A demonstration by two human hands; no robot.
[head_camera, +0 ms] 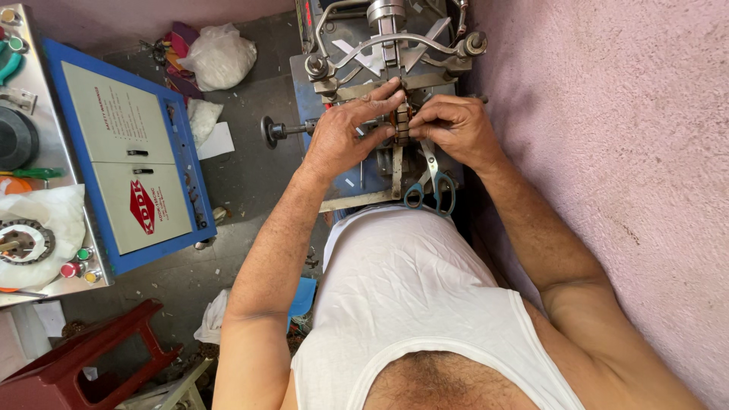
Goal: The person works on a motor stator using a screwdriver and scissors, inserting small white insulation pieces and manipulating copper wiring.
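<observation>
Hands — left point(345, 137), right point(454, 129) — pinch ribbed metal core point(401, 124) (scissors point(434, 182) below).

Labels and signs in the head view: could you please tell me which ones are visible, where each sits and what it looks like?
Instruction panel: upper door of the blue-framed cabinet at left; pale rectangle with rows of small red print.
Diamond emblem: lower door of the same cabinet; red diamond with white lettering, small red print beside it.
No screens or printed packages show; both hands work at the metal machine, which bears no visible label.
</observation>
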